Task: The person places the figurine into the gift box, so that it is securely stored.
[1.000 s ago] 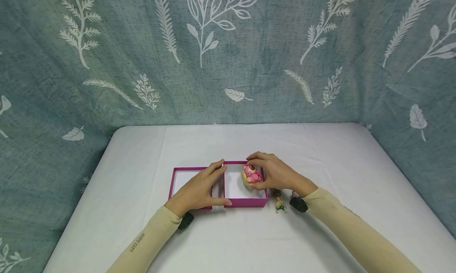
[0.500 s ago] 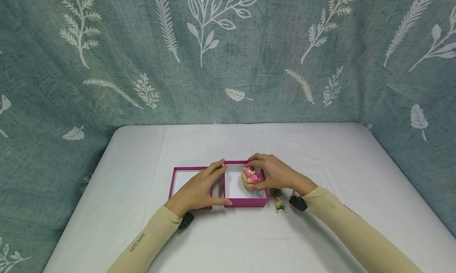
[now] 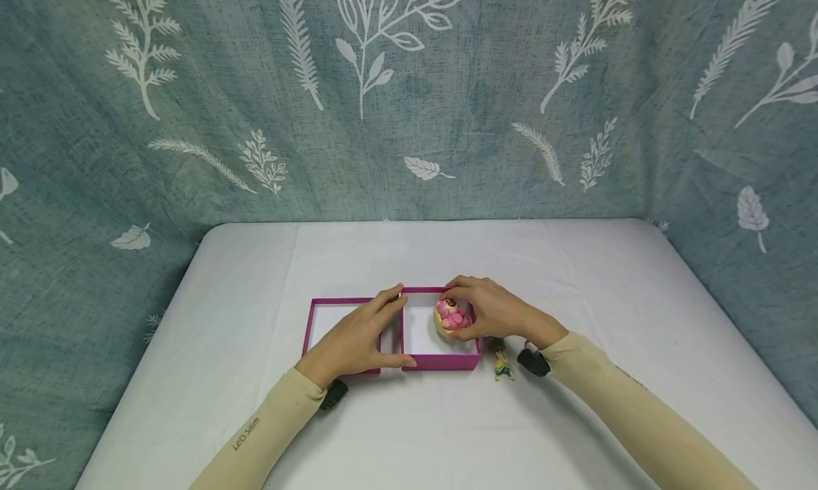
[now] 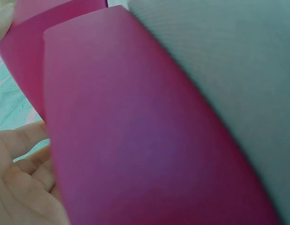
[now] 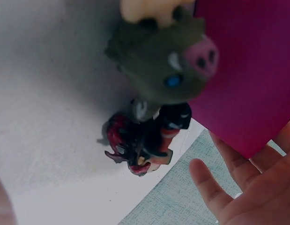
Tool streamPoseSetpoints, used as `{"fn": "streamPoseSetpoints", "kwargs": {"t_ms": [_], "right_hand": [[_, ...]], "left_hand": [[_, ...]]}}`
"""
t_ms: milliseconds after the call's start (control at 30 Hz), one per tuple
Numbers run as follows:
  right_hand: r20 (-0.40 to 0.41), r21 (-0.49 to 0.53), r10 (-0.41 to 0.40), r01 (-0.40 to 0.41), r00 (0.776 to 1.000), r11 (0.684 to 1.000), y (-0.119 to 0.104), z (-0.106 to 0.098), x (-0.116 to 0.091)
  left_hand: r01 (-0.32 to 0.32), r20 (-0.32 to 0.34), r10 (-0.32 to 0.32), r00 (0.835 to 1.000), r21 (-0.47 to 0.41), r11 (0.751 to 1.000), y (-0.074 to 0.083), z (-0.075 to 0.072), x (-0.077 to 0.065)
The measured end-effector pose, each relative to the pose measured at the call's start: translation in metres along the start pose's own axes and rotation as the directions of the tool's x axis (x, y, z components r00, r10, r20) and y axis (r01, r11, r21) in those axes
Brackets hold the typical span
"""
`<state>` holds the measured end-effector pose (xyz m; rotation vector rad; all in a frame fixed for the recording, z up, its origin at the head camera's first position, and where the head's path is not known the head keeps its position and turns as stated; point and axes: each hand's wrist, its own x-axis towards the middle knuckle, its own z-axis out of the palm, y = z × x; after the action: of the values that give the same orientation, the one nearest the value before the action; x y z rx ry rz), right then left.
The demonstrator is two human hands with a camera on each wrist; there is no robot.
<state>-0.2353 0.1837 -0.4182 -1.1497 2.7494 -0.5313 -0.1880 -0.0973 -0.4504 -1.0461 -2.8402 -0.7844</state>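
A small pink toy bear [image 3: 451, 315] with a pale yellow base sits inside the right-hand pink box [image 3: 441, 363], near its right wall. My right hand [image 3: 495, 307] holds the bear between thumb and fingers; in the right wrist view several straight fingers [image 5: 241, 176] lie at a corner of the pink box wall [image 5: 248, 79], and its thumb is out of sight. My left hand [image 3: 351, 337] spans the left side of the same box, its thumb at the near corner and a fingertip at the far corner. Its thumb [image 4: 2, 23] also shows in the left wrist view.
A second shallow pink-edged box or lid [image 3: 309, 330] lies left, partly under my left hand. A small yellow-green figure [image 3: 501, 363] lies right of the box. Beside the wall are a dark green boar-like toy [image 5: 163, 65] and a red-and-black figure [image 5: 142, 143]. White cloth [image 3: 422, 433] covers the table.
Hardly anything differs. The right hand has dipped very slightly over the bear and box, and the left hand, boxes and figures keep their places.
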Motion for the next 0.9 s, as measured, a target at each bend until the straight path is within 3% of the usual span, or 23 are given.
{"fn": "streamPoseSetpoints", "kwargs": {"t_ms": [900], "right_hand": [[0.057,-0.022,0.039,-0.038,0.998,0.999,-0.0001,0.0009,0.0029]], "left_hand": [[-0.006,0.0,0.006,1.0,0.0,1.0,0.0004,0.0006,0.0003]]}}
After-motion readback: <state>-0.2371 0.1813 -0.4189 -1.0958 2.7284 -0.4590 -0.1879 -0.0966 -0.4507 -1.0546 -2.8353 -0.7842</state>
